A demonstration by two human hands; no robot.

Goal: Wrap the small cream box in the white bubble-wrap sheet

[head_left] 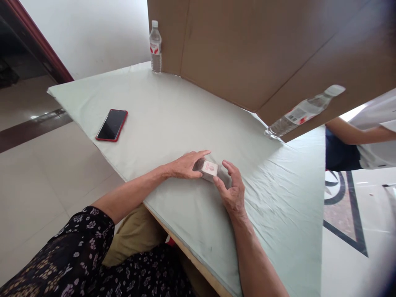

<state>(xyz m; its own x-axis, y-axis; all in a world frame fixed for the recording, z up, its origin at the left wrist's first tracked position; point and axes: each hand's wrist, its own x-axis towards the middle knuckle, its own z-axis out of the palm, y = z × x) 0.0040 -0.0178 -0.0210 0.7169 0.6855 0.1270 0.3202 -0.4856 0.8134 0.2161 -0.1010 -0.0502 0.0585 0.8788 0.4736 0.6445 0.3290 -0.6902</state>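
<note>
A small clear box or pack (pixel 210 168) with a pale label and red print lies on the pale green tablecloth, a dark part showing at its left end. My left hand (pixel 187 165) is at that left end, thumb and fingers around it. To the right of the pack, my right hand (pixel 231 187) is held with thumb and fingers spread apart; the thumb tip is close to the pack's right end, and whether it touches is unclear.
A red-cased phone (pixel 111 125) lies at the left on the cloth (pixel 148 111). Two water bottles (pixel 155 47) (pixel 305 111) stand against a tall brown cardboard panel (pixel 222 49). Another person's arm (pixel 360 133) shows at the right, beyond the panel.
</note>
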